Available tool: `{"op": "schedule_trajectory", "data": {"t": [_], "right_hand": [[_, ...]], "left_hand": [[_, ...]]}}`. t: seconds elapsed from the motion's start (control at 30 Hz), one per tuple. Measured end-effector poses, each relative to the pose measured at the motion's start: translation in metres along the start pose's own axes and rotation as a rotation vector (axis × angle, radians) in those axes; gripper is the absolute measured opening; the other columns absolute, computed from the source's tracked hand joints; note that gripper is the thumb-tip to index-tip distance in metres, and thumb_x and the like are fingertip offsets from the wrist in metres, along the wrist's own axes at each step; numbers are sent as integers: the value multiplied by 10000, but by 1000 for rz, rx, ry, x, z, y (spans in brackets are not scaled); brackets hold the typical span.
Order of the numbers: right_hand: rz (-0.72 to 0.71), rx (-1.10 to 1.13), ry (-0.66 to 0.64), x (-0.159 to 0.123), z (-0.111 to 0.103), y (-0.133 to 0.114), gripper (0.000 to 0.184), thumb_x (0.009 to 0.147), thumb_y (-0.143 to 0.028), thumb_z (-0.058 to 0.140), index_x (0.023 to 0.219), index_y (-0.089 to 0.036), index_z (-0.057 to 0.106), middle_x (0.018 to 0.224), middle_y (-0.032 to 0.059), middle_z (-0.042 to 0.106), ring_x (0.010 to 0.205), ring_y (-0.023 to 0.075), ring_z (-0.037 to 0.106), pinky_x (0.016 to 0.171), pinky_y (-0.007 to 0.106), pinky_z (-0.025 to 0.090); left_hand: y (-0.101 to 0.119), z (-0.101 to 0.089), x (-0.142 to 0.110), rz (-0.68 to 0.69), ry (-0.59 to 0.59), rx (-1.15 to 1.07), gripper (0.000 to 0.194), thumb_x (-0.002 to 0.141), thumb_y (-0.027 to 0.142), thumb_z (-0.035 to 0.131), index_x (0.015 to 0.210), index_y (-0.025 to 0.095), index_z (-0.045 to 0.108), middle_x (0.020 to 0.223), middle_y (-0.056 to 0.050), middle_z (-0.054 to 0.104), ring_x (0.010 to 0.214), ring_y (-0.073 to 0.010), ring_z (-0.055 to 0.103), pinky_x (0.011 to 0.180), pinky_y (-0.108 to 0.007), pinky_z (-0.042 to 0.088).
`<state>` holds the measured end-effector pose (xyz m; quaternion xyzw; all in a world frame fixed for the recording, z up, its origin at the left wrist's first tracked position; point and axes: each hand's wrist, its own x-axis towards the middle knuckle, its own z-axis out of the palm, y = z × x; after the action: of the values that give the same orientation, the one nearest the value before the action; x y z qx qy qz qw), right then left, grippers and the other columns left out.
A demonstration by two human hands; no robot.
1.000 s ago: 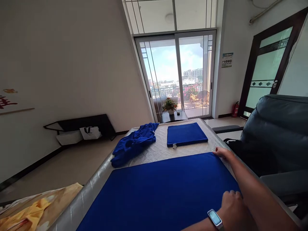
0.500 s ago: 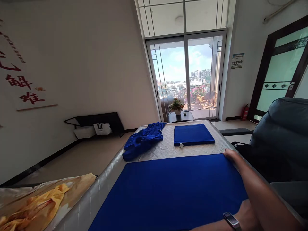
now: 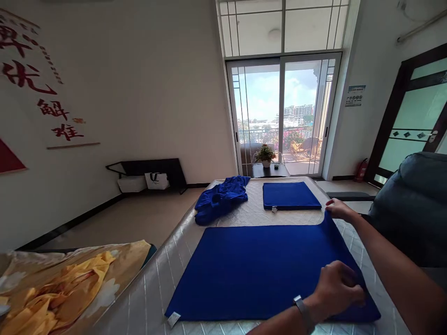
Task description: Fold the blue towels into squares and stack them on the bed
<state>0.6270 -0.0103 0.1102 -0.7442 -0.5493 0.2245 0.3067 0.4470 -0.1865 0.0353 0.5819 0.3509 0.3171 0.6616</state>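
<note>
A blue folded cloth (image 3: 258, 270) lies spread in a flat rectangle on the mattress (image 3: 150, 298), with a white tag at its near left corner. My right hand (image 3: 338, 209) is closed on the cloth's far right corner and holds it raised in a small peak. Over the right part of the same cloth is my left hand (image 3: 337, 288), wearing a watch (image 3: 303, 311). Its fingers are loosely bent, the thumb apart, and nothing shows between them. Beyond lie a neatly folded blue cloth (image 3: 291, 195) and a crumpled blue cloth (image 3: 223, 197).
A dark armchair (image 3: 410, 204) stands close on the right. To the left, yellow fabric (image 3: 70, 293) lies on a patterned cover (image 3: 136, 256). Past the mattress are a small table (image 3: 258, 172) with a potted plant (image 3: 266, 154), a sliding glass door (image 3: 279, 111) and a white bag (image 3: 157, 180) by the wall.
My right hand has raised the cloth's far right corner. My left hand has moved away from the right edge, over the cloth. The view has shifted, showing the cloth's near edge.
</note>
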Motion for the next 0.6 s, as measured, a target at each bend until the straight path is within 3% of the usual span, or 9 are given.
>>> {"op": "schedule_trajectory", "data": {"t": [0.1, 0.2, 0.3, 0.43, 0.53, 0.6], "right_hand": [[-59, 217, -166, -7, 26, -48, 198, 818, -262, 692, 955, -119, 707, 673, 37, 656, 645, 138, 644, 683, 269, 581], [-164, 371, -307, -17, 69, -102, 186, 795, -287, 739, 893, -129, 733, 722, 39, 677, 674, 134, 650, 742, 283, 597], [-294, 460, -426, -32, 129, -161, 193, 803, -297, 741, 920, -144, 754, 747, 27, 695, 714, 135, 667, 806, 293, 597], [-460, 427, -529, -56, 223, -239, 213, 820, -232, 705, 1015, -168, 763, 783, 13, 729, 762, 146, 688, 820, 296, 580], [-569, 304, -539, -74, 289, -282, 161, 800, -193, 717, 947, -193, 782, 799, 14, 749, 833, 183, 689, 849, 306, 550], [-638, 209, -520, -83, 324, -298, 128, 784, -172, 728, 891, -207, 787, 879, 24, 766, 958, 213, 672, 930, 314, 507]], "left_hand": [[16, -67, -53, 57, 81, -81, 312, 594, 383, 791, 736, 195, 586, 538, 41, 606, 518, -155, 646, 522, -259, 503], [23, -135, -113, 118, 238, -120, 394, 622, 479, 825, 733, 202, 567, 560, 47, 614, 523, -163, 663, 543, -284, 551], [20, -194, -172, 147, 522, -106, 481, 611, 607, 827, 701, 218, 557, 532, 35, 623, 489, -171, 646, 506, -291, 553], [6, -258, -235, 145, 881, -28, 533, 555, 706, 801, 686, 237, 584, 540, 26, 623, 514, -205, 656, 482, -299, 546], [-5, -299, -269, 90, 994, 126, 501, 581, 721, 741, 672, 251, 593, 547, 20, 604, 526, -221, 643, 499, -312, 529], [-13, -320, -284, 29, 1034, 352, 415, 667, 666, 669, 645, 260, 582, 564, 11, 599, 558, -227, 635, 557, -322, 525]]}}
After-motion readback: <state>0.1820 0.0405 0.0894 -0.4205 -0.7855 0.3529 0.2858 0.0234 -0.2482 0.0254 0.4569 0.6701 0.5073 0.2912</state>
